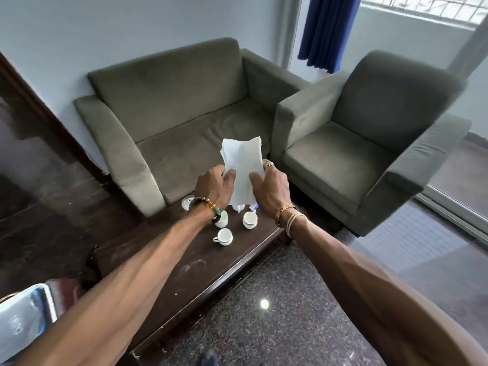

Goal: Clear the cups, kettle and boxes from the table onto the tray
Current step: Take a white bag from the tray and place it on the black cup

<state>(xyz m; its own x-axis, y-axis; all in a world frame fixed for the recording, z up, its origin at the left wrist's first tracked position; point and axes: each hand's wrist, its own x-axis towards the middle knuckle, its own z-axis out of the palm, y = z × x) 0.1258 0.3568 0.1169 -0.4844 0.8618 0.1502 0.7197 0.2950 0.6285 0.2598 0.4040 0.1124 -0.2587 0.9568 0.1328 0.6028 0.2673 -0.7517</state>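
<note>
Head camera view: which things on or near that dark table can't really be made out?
All in the head view:
- White item, perhaps the kettle: mostly hidden behind the white paper held by the left hand and right hand.
- Cup: partly covered by the left wrist.
- Blue-and-white scrap: too small to identify.
- Shiny object, bottom-left: blurred, cut off by the edge.

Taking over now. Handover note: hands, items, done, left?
Left hand and right hand both pinch a white paper stack, held above the table.
Three cups stand on the table; a white item behind them is mostly hidden.
What looks like the shiny tray sits lower left, partly in view.
Done: nothing visibly on it.
Left: cups and the rest.
</note>
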